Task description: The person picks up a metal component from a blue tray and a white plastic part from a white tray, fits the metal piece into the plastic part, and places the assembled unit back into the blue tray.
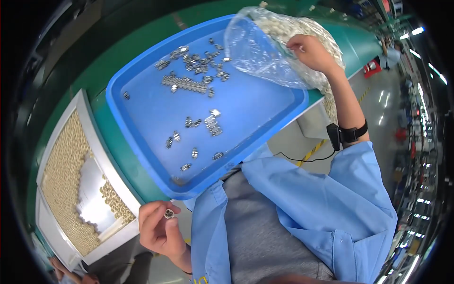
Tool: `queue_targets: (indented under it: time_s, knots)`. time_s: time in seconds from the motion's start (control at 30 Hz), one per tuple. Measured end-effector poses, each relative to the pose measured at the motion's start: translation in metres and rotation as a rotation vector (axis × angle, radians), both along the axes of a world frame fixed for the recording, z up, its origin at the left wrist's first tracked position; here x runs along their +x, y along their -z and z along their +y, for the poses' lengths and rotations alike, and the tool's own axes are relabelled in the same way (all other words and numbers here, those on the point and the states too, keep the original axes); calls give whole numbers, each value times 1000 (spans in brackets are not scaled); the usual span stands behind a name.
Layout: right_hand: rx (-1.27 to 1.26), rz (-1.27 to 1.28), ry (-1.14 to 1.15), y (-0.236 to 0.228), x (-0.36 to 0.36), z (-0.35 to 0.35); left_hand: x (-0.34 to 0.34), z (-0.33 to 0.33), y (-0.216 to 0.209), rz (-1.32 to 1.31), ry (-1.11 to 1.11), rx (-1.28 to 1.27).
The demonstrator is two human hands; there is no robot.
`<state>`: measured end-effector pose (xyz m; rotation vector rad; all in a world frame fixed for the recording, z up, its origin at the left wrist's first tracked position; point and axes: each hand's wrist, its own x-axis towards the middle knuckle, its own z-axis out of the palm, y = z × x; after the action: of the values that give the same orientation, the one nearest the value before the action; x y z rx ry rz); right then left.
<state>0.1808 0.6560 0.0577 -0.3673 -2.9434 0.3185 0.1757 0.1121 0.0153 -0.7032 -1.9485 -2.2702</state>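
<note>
My left hand (158, 229) is at the near left edge of the blue tray, its thumb and fingers pinching a small round metal part (169, 214) with a dark centre. Over the mouth of a clear plastic bag (257, 49) is my right hand (312, 54), fingers curled together. Whatever may be between its fingertips is too small to make out. The bag lies across the tray's far right corner and holds many pale small parts (302, 29). Inside the blue tray (246, 123) are many shiny metal parts (187, 84), some in a tight cluster, others scattered.
A white-framed tray (109, 165) of pale gold ring-shaped parts (64, 175) stands on the left. Under the trays is a green table (106, 118). A dark band with a black cable (312, 160) is on my right forearm. Other people's hands (61, 270) show at lower left.
</note>
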Motion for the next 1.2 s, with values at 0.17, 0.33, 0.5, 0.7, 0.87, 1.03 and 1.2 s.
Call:
queue_targets:
  time_s: [0.17, 0.33, 0.5, 0.7, 0.87, 1.03, 1.2]
  knots:
    - [29, -256, 31, 10, 24, 5, 12, 44, -16, -2, 200, -87]
    - [-52, -204, -53, 12, 25, 6, 19, 102, -26, -67, 385, -105]
    - [-186, 13, -93, 2, 42, 11, 23, 165, -36, -49, 491, -145]
    - [-881, 383, -332, 5, 72, -25, 29, 212, -31, -214, 571, -58]
    - [-1565, 503, -421, 15, 96, -88, 34, 225, -25, -241, 579, 4]
    - [-1248, 529, -558, 21, 99, -110, 23, 210, -23, -81, 573, -6]
    - [-1020, 436, -662, 12, 86, -135, 4, 181, -15, 8, 480, -77]
